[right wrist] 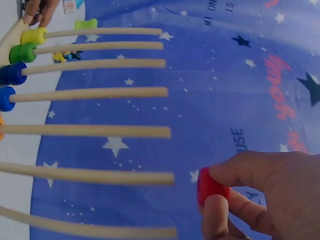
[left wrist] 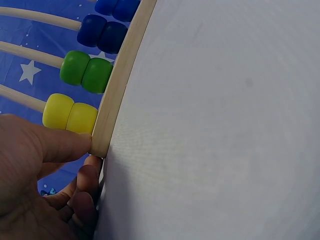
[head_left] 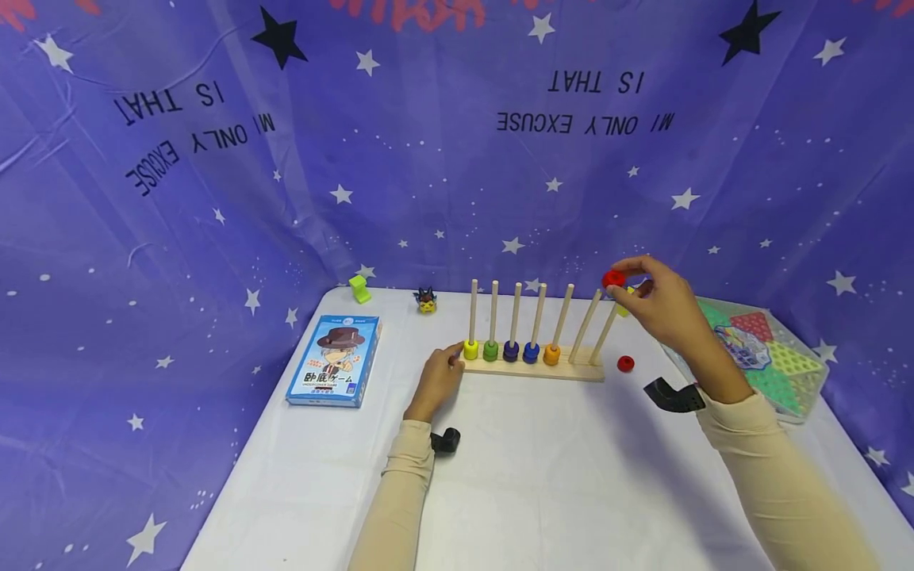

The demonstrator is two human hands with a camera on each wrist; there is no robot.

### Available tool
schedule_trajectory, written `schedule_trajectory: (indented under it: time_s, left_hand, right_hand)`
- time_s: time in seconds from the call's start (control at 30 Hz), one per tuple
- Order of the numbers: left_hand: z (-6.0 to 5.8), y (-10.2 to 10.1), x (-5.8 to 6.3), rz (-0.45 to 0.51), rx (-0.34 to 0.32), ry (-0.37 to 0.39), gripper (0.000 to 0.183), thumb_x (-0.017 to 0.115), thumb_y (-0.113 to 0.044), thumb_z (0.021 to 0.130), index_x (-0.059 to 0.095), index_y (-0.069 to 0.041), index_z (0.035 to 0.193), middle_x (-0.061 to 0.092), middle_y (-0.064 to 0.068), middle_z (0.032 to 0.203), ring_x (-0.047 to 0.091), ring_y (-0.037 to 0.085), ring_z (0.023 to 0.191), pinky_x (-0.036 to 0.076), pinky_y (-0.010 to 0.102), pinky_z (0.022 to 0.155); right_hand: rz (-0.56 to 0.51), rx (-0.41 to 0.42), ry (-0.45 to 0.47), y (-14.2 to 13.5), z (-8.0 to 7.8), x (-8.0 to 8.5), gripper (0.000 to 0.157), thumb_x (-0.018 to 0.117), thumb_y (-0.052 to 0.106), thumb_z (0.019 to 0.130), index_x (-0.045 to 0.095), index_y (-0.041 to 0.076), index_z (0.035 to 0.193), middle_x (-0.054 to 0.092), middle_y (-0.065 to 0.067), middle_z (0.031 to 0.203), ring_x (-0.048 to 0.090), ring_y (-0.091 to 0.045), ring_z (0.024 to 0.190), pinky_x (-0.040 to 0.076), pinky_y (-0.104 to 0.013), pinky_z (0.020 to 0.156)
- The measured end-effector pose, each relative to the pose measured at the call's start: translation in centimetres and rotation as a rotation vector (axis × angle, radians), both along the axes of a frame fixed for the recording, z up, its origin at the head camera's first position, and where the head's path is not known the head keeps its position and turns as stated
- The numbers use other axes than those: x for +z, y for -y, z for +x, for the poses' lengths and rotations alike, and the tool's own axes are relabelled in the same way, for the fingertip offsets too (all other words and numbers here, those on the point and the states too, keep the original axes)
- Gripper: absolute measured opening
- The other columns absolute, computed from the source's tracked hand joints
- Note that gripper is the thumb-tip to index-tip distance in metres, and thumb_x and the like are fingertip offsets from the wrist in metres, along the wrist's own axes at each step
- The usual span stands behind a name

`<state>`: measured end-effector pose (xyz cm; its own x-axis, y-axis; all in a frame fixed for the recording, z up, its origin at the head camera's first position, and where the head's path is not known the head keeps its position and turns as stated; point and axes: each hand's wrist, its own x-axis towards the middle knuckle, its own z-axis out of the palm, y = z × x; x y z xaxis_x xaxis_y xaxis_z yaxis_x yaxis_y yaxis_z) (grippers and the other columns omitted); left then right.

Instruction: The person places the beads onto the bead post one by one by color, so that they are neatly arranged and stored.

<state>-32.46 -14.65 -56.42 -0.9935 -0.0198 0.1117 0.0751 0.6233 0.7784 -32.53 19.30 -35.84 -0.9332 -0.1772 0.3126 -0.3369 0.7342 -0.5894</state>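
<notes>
A wooden peg stand has upright rods along its base. From left to right, yellow, green, dark purple-blue, blue and orange beads sit low on the rods. The two rods at the right end are bare. My left hand grips the left end of the base, thumb beside the yellow beads. Raised near the tops of the right-end rods, my right hand pinches a red bead between thumb and fingers, apart from the rods. A second red bead lies on the table right of the base.
On the left lies a blue card game box. Behind are a lime green block and a small yellow and dark figure. A clear case with patterned pieces lies right, partly behind my right arm. A purple star-printed cloth hangs behind.
</notes>
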Motion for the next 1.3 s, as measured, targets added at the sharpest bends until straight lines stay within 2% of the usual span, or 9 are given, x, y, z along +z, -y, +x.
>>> schedule_trajectory:
  time_s: [0.23,0.57,0.77,0.9,1.03,1.1,1.17,1.3]
  left_hand:
    - [0.1,0.1,0.2,0.011,-0.008,-0.011,0.041,0.057,-0.006,0.093,0.055,-0.007,0.134,0.053,0.005,0.087,0.046,0.017,0.077,0.041,0.031,0.065]
    - [0.1,0.2,0.0,0.016,-0.004,-0.019,0.041,0.057,-0.006,0.093,0.056,-0.006,0.133,0.052,0.005,0.087,0.046,0.018,0.075,0.040,0.031,0.065]
    - [0.1,0.2,0.0,0.008,-0.008,-0.022,0.041,0.058,-0.006,0.093,0.056,-0.006,0.133,0.053,0.005,0.087,0.046,0.017,0.076,0.040,0.030,0.065]
    - [0.1,0.1,0.2,0.013,-0.005,-0.026,0.041,0.057,-0.006,0.092,0.056,-0.006,0.133,0.053,0.005,0.087,0.046,0.017,0.076,0.041,0.031,0.066]
    - [0.1,0.1,0.3,0.016,-0.006,-0.026,0.041,0.058,-0.006,0.092,0.056,-0.006,0.133,0.053,0.006,0.088,0.046,0.018,0.077,0.041,0.031,0.067]
    - [0.1,0.1,0.3,0.009,-0.005,-0.025,0.041,0.058,-0.006,0.092,0.056,-0.006,0.133,0.053,0.005,0.088,0.046,0.017,0.077,0.041,0.031,0.067]
    - [0.0,0.1,0.2,0.004,-0.003,-0.017,0.041,0.058,-0.007,0.093,0.056,-0.006,0.134,0.053,0.005,0.088,0.046,0.017,0.076,0.041,0.031,0.066]
    - [0.0,0.1,0.1,0.006,0.001,0.002,0.041,0.058,-0.007,0.093,0.056,-0.007,0.134,0.052,0.004,0.087,0.046,0.017,0.076,0.041,0.031,0.066]
  right_hand:
    - [0.048,0.006,0.015,1.3,-0.5,-0.9,0.037,0.068,0.026,0.088,0.058,0.014,0.121,0.059,-0.008,0.105,0.052,-0.023,0.078,0.042,-0.035,0.054]
    - [0.057,0.003,0.003,1.4,-0.9,-1.2,0.037,0.069,0.024,0.087,0.058,0.012,0.120,0.060,-0.008,0.105,0.052,-0.024,0.077,0.042,-0.036,0.055]
    - [0.046,0.007,0.001,1.0,-0.7,-1.4,0.038,0.067,0.028,0.089,0.058,0.012,0.123,0.060,-0.010,0.114,0.052,-0.024,0.079,0.043,-0.037,0.060]
    - [-0.001,-0.029,-0.038,0.2,-0.3,-1.2,0.040,0.063,0.032,0.092,0.057,0.012,0.125,0.057,-0.011,0.119,0.051,-0.023,0.081,0.043,-0.035,0.060]
    - [-0.069,-0.123,-0.083,-1.3,-0.2,-1.5,0.041,0.060,0.033,0.093,0.057,0.010,0.127,0.054,-0.013,0.121,0.050,-0.020,0.081,0.042,-0.026,0.057]
    - [-0.092,-0.179,-0.073,-2.2,-0.4,-2.4,0.041,0.059,0.032,0.094,0.056,0.008,0.127,0.053,-0.015,0.122,0.049,-0.020,0.080,0.041,-0.024,0.056]
    - [-0.101,-0.216,-0.040,-3.3,-0.8,-4.2,0.042,0.058,0.031,0.094,0.055,0.005,0.127,0.054,-0.018,0.121,0.049,-0.021,0.079,0.041,-0.024,0.055]
    - [-0.086,-0.215,0.031,-5.1,-1.8,-9.6,0.039,0.060,0.022,0.093,0.055,-0.001,0.124,0.057,-0.024,0.116,0.053,-0.029,0.084,0.041,-0.035,0.063]
